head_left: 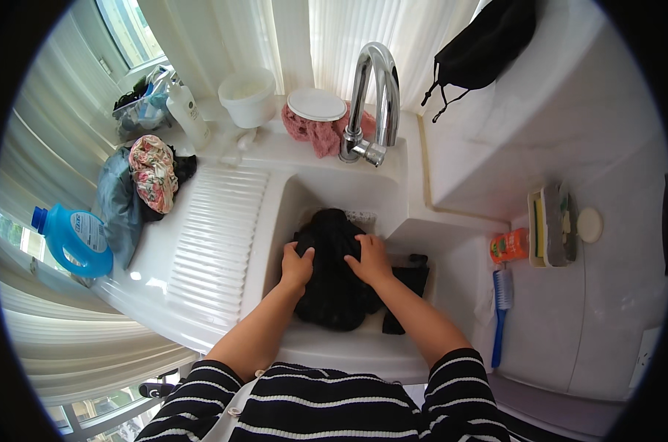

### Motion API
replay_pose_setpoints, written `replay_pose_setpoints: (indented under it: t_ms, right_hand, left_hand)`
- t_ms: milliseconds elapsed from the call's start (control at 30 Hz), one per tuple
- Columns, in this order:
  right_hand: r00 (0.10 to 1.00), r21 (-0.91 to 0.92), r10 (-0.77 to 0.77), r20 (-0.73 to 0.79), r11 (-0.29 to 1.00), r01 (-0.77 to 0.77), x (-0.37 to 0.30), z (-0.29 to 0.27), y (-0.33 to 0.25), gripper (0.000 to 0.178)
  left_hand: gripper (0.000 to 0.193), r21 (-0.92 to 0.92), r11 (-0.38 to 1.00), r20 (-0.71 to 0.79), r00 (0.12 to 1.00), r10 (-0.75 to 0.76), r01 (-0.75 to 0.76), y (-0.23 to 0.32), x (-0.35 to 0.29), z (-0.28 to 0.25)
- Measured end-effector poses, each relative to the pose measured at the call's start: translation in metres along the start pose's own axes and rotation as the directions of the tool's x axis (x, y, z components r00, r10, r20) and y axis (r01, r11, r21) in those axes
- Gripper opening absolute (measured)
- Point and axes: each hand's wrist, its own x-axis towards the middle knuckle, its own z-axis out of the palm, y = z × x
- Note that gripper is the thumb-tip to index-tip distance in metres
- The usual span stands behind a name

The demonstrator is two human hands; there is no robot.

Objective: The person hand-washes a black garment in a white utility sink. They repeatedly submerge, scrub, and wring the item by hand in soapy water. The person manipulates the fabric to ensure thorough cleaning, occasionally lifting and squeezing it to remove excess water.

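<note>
A bunched black garment point(332, 291) lies in the white sink basin point(278, 221); its exact kind does not show. On its left side my left hand point(297, 267) grips the fabric, thumb on top and the other fingers mostly hidden. Opposite, my right hand point(369, 259) holds the right side of the same cloth, fingers curled into it. A separate flat black piece of cloth point(409, 293) rests beside my right forearm at the basin's right. Behind the basin rises a chrome faucet point(378, 96).
A ribbed washboard point(219, 232) slopes left of the basin. Beyond it are a floral cloth point(154, 173), a grey-blue garment point(118, 195) and a blue detergent jug point(76, 239). At right are a blue brush point(502, 309), an orange bottle point(509, 246) and a soap holder point(544, 225).
</note>
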Motion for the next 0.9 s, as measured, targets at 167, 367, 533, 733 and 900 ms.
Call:
replay_pose_setpoints:
  t_ms: [167,367,533,733,900]
  right_hand:
    - [0.986,-0.346,0.024,0.167,0.937,0.036,-0.055,0.023,0.011,0.047]
    - [0.96,-0.135,0.145,0.24,0.984,-0.115,-0.018,-0.02,0.008,0.024]
    - [0.948,0.216,-0.169,-0.27,0.949,0.231,0.028,-0.054,-0.014,0.024]
    - [0.99,0.06,0.012,-0.139,0.998,-0.004,0.046,0.0,0.001,0.041]
    - [0.988,-0.17,0.156,0.005,0.973,-0.153,0.049,0.052,0.009,0.062]
  left_hand:
    - [0.038,0.69,0.202,0.336,0.555,0.761,-0.695,0.017,-0.017,0.022]
    - [0.042,0.62,0.054,0.643,0.547,0.537,-0.782,-0.002,0.028,0.061]
    - [0.043,0.814,0.094,0.534,0.802,0.268,-0.573,0.021,0.028,0.045]
    - [0.035,0.809,-0.03,0.556,0.78,-0.287,-0.587,0.023,0.019,0.023]
    - [0.059,0.782,0.395,0.254,0.825,0.504,-0.482,0.011,0.043,0.027]
